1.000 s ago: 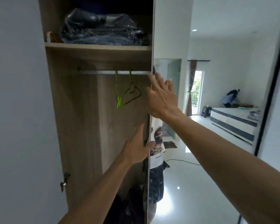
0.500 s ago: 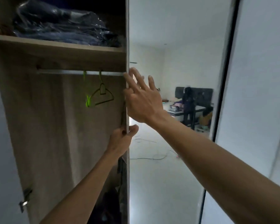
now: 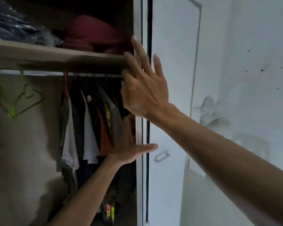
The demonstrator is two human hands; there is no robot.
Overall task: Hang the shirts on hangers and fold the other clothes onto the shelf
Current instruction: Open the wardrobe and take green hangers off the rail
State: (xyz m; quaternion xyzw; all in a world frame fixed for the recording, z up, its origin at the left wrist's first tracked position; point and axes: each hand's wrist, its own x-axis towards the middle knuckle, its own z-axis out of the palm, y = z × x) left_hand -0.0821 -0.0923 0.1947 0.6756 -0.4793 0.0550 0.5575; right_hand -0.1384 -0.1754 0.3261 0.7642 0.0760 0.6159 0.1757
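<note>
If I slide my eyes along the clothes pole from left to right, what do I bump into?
Green hangers with nothing on them → a row of hanging shirts → the right hand on the white sliding door.

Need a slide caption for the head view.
Both hands open on the sliding door's edge, wardrobe open on hung shirts and green hangers.

Green hangers (image 3: 21, 101) are hanging beside white, orange and yellow shirts (image 3: 88, 128). A maroon bundle (image 3: 95, 35), probably fabric, is sitting on the tan shelf (image 3: 55, 54); white door (image 3: 170, 95).
</note>
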